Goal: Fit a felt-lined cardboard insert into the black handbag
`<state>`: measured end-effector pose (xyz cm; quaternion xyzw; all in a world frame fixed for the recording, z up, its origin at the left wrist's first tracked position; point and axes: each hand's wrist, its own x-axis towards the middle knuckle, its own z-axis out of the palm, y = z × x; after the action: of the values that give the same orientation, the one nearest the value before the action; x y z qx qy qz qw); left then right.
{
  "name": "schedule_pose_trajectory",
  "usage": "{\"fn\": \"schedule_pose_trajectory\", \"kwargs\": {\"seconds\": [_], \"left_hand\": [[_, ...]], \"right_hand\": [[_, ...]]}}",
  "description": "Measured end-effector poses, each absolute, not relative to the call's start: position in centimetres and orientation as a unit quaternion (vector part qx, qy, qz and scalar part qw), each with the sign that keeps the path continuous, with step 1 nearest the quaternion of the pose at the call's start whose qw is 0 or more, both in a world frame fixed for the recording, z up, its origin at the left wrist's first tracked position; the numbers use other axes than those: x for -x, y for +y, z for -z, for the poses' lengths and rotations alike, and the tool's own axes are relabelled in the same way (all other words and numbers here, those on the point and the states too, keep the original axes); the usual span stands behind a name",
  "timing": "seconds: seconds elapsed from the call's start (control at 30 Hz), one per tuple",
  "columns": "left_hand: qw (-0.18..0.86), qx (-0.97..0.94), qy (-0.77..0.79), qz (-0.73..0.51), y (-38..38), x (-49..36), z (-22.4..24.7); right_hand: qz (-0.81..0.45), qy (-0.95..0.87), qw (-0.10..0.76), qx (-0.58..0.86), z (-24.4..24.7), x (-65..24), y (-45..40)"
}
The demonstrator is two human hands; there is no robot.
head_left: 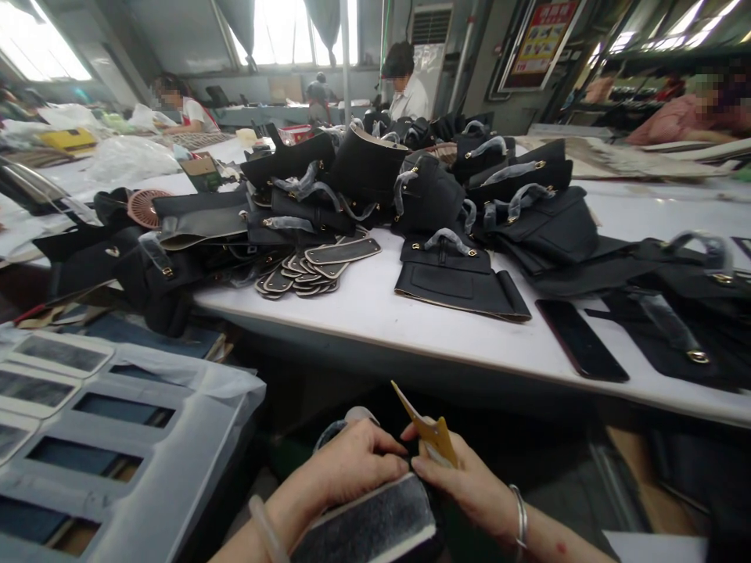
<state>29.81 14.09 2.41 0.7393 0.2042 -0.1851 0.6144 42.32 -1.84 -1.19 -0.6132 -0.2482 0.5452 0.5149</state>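
While my R hand [461, 475] grips pointed yellow tool [441, 443] below front edge of white counter [375, 314], L hand [355, 460], grip unclear, curls at pale-edged blk rect. panel [372, 525].

Left forearm [305, 493] and right forearm [548, 538] slant inward from the near edge. Left hand [364, 461]: back uppermost, fingers bent toward the right. Right hand [458, 473]: thumb and fingers flexed in a grip, fingertips near the left hand's.
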Motion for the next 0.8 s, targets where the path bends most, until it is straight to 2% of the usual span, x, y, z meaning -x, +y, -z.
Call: {"fn": "schedule_pose_trajectory", "kwargs": {"seconds": [0.3,0.43,0.53,0.63,0.73,0.8], "left_hand": [[0.548,-0.797,0.211,0.143,13.5,-30.2,-3.5],[0.567,-0.789,0.206,0.118,14.4,-28.9,-3.9],[0.598,-0.762,0.241,0.057,16.4,-25.1,-4.7],[0.610,-0.713,0.345,-0.034,17.4,-18.8,-5.1],[0.619,-0.634,0.449,-0.116,15.8,-12.7,-4.0],[0.668,-0.533,0.487,-0.180,13.6,-9.9,-2.3]], "right_hand": [[-0.533,-0.332,0.456,0.630,0.1,-42.8,-0.6],[-0.544,-0.366,0.412,0.633,-0.4,-43.4,-0.6],[-0.560,-0.388,0.340,0.648,-0.5,-44.2,-0.3],[-0.552,-0.444,0.249,0.661,0.0,-44.9,1.6],[-0.523,-0.532,0.151,0.648,1.1,-44.2,5.0],[-0.516,-0.583,0.098,0.620,2.2,-42.9,7.6]]}}
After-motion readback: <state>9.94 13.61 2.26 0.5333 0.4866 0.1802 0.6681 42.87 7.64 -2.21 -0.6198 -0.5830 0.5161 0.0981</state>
